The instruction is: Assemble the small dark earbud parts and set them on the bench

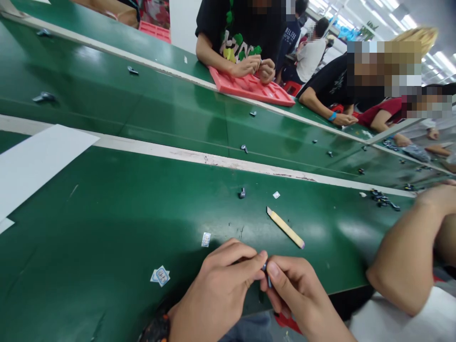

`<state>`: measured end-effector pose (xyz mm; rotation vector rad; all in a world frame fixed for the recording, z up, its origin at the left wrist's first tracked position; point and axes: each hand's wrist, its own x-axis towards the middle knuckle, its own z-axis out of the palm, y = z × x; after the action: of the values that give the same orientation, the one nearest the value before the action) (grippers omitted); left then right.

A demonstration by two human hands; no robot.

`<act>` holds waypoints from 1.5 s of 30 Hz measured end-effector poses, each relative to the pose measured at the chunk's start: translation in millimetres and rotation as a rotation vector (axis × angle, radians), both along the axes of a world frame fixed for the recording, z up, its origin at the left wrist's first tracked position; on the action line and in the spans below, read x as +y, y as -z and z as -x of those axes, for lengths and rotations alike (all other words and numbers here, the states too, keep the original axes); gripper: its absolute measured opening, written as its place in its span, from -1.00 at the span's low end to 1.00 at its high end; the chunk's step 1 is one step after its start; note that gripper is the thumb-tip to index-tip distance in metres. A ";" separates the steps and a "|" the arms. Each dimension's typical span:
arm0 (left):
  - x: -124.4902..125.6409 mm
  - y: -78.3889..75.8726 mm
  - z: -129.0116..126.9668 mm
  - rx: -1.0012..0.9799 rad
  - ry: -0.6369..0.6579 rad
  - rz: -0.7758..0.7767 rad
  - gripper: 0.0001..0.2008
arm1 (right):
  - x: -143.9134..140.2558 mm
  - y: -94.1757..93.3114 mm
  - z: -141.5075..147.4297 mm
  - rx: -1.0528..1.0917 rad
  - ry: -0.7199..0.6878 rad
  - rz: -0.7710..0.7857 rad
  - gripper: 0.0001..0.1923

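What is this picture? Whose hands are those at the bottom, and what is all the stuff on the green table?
This is one picture, taken by a camera worn on a person's head, so you look down at that person's own two hands. The left hand and the right hand meet in the middle and pinch one small dark part between their fingers. It is too small to tell what it is.

They work at a long green table. On it lie a wooden stick with a slanted tip, a few little stickers, a white sheet and another small dark part. More small parts lie scattered farther along.

The arm on the right belongs to a neighbour. Across the table other people sit, one with both hands over a pink tray.
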<state>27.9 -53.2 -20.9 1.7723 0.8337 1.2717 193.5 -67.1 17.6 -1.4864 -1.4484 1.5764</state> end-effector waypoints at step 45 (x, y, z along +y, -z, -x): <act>-9.3 32.8 1.2 0.219 -0.030 0.173 -0.62 | -23.2 47.7 36.4 -1.412 -0.324 -0.474 -0.65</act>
<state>26.6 -62.4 -53.7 1.7842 1.0646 1.0025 157.1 -90.3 -30.2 -2.1633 -2.5971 -0.0200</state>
